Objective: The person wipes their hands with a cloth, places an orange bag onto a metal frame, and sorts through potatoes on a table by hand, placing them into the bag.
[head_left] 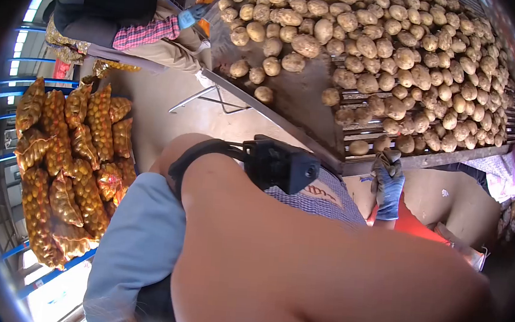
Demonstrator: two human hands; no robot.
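My right hand, in a grey-and-blue work glove, is at the near edge of the sorting table. Its fingers are curled, and whatever they might hold is hidden. Just beyond the fingertips sits a potato, the nearest of many spread over the slats. A bare arm fills the foreground, bent, with a black strap and a small black box-shaped device on it. Behind this arm my left hand is out of sight. A checked apron shows below the device.
Mesh sacks of potatoes are stacked at the left beside blue rails. Across the table a co-worker's gloved hand with a checked sleeve reaches to its edge. A metal stand leg juts out below. Red material lies under the near edge.
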